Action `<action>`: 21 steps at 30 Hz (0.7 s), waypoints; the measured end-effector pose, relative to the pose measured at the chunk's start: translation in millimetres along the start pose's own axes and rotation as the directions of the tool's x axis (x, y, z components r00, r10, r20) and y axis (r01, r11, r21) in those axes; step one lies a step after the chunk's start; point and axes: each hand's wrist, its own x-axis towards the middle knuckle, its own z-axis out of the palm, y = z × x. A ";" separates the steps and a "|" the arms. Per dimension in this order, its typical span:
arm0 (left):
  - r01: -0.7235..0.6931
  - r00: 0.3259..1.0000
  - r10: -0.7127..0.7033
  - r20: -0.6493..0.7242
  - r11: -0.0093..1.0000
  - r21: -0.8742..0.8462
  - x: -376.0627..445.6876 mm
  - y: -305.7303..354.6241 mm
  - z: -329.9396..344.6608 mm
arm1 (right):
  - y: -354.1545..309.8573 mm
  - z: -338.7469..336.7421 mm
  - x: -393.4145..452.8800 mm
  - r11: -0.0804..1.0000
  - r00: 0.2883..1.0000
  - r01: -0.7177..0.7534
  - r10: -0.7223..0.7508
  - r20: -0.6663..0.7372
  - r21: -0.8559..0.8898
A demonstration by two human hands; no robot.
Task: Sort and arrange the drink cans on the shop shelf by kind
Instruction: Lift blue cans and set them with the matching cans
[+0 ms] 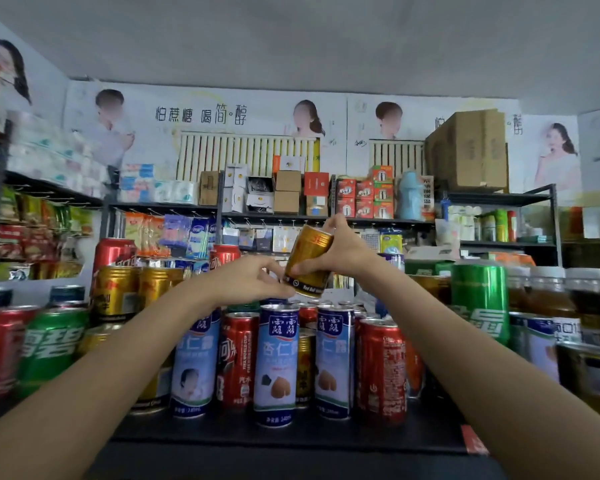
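A gold energy-drink can [308,260] is held tilted in the air above the shelf's mixed cans. My right hand [343,249] grips its upper part from the right. My left hand [257,280] pinches its lower edge from the left. Below stand blue-and-white almond drink cans [278,365], red cola cans [381,370] and green soda cans [51,351]. More gold cans [116,292] stand at the back left. The cans rest on a dark shelf [291,434].
A tall green can [480,299] and dark-filled jars [548,299] stand on the right. Snack bags [32,233] hang at the left. Far shelves hold boxes [288,192], and a large carton [468,150] sits at the upper right.
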 end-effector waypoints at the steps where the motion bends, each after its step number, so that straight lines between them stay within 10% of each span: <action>1: 0.011 1.000 -0.011 0.019 1.000 0.003 0.9 -3.2 0.1 | 1.0 4.3 2.2 1.000 0.999 -0.019 0.019 0.034 -0.018; 21: -0.021 0.992 0.000 0.123 0.986 0.167 8.3 -18.6 12.2 | 9.5 5.2 3.7 0.976 0.927 -0.151 0.196 0.319 -0.160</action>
